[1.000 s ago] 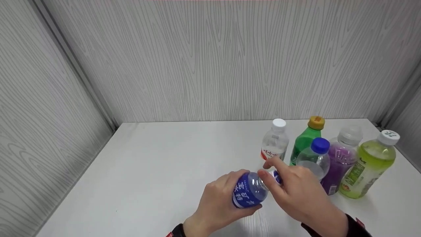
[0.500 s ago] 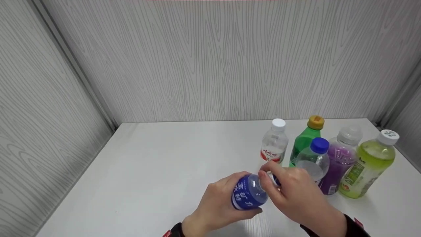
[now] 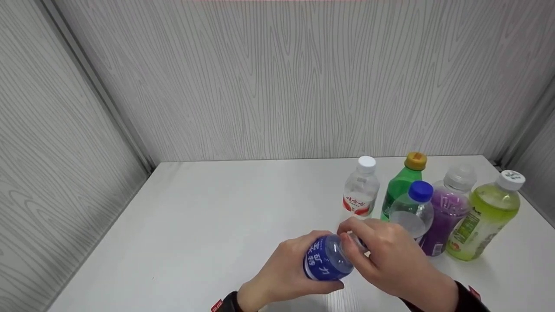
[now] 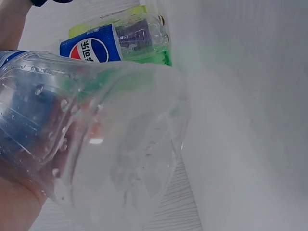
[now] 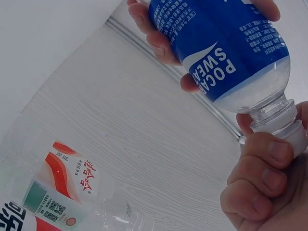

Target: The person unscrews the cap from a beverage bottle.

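Note:
My left hand (image 3: 288, 268) grips a clear plastic drink bottle (image 3: 323, 260) round its blue label, which reads Pocari Sweat in the right wrist view. The bottle is tilted, its neck towards my right hand (image 3: 386, 251). Thumb and curled fingers of that right hand hold the white cap (image 5: 296, 137) at the neck, mostly covering it in the head view. Close up in the left wrist view, the bottle's clear base (image 4: 130, 144) shows droplets on its wall.
Several bottles stand at the right: a clear one with a white cap (image 3: 360, 195), a green one (image 3: 405, 177), a blue-capped one (image 3: 412, 214), a purple one (image 3: 448, 208) and a yellow-green one (image 3: 494, 203). A grey wood-grain panel (image 3: 277, 78) rises behind the white table (image 3: 195, 234).
Both hands and the bottle have sunk slightly towards me. The right fingers have curled further over the cap, covering more of it than a second ago. The standing bottles have stayed in place.

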`<state>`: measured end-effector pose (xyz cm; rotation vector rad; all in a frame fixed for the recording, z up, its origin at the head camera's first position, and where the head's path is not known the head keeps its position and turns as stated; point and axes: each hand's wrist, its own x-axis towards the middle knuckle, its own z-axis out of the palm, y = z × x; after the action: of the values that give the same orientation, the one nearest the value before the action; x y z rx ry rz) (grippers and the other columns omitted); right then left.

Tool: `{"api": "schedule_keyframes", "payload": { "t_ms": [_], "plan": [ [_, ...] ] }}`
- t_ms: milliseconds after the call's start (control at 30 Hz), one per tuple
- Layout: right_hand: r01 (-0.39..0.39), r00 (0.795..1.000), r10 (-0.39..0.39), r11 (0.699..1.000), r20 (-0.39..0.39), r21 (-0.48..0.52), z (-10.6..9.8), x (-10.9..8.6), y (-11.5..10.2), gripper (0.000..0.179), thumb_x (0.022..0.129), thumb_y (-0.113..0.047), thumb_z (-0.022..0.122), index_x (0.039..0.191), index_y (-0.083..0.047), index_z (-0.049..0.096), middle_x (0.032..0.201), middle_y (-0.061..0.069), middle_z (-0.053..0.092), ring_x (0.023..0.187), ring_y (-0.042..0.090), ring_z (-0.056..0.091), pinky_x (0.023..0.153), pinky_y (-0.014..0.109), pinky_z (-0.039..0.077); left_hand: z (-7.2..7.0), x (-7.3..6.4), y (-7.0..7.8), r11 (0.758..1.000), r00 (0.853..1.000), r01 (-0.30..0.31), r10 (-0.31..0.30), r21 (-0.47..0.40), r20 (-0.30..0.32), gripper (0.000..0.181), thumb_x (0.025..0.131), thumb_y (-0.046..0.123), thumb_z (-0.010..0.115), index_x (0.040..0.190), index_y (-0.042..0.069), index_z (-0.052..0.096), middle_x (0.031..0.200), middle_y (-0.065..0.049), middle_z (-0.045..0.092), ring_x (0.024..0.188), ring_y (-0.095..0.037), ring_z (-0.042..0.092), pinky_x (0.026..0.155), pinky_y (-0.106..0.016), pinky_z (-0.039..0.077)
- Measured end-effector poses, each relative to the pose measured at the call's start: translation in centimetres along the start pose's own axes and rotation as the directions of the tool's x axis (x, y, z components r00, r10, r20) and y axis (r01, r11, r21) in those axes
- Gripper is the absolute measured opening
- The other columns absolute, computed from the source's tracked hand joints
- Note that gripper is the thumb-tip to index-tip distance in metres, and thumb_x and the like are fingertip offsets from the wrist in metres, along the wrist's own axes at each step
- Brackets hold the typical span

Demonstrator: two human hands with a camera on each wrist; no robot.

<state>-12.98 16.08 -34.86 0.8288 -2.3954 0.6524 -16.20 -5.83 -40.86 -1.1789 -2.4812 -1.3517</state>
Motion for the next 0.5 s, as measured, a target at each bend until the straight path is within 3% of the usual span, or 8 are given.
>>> {"api": "schedule_keyframes", "payload": {
  "t_ms": [167,267,367,500],
  "plan": [
    [-0.069,0.998,0.069,0.998,0.011,-0.008,0.0,0.1,0.0,0.010,0.100,-0.023,0.068,0.109,-0.021,0.071,0.076,-0.012,0.073,0.063,-0.002,0.062,0.057,0.017,0.053,0.2,0.0,0.0,0.999,0.999,0.014,-0.013,0.030,-0.030,0.069,0.081,0.042,0.089,0.138,0.019,0.059,0.117,0.002,0.077,0.100,0.000,0.069,0.088,-0.019,0.059],
    [-0.150,0.989,0.150,0.989,0.011,-0.002,-0.1,0.1,-0.1,0.019,0.100,-0.032,0.068,0.115,-0.021,0.071,0.060,-0.021,0.051,0.054,-0.008,0.043,0.050,0.015,0.041,0.4,0.0,0.1,0.996,0.998,0.021,-0.014,0.088,-0.068,0.069,0.081,0.045,0.089,0.137,0.018,0.060,0.116,0.002,0.077,0.100,-0.002,0.070,0.088,-0.020,0.060],
    [-0.234,0.972,0.234,0.972,0.032,0.003,-0.3,0.2,-0.4,0.022,0.101,-0.036,0.067,0.117,-0.022,0.072,0.056,-0.021,0.030,0.050,-0.006,0.030,0.047,0.017,0.033,0.7,0.0,0.3,0.979,0.992,0.010,0.015,0.203,-0.122,0.070,0.081,0.047,0.089,0.136,0.015,0.060,0.117,0.002,0.078,0.100,-0.005,0.073,0.088,-0.022,0.062],
    [-0.324,0.941,0.320,0.946,0.110,0.020,-0.3,0.5,-0.6,0.021,0.104,-0.039,0.064,0.110,-0.021,0.075,0.052,-0.017,0.032,0.046,-0.002,0.032,0.046,0.018,0.034,1.1,-0.1,0.5,0.947,0.985,-0.010,0.065,0.320,-0.162,0.070,0.082,0.049,0.088,0.135,0.013,0.060,0.117,0.002,0.078,0.101,-0.008,0.075,0.088,-0.024,0.063]
  ]
}}
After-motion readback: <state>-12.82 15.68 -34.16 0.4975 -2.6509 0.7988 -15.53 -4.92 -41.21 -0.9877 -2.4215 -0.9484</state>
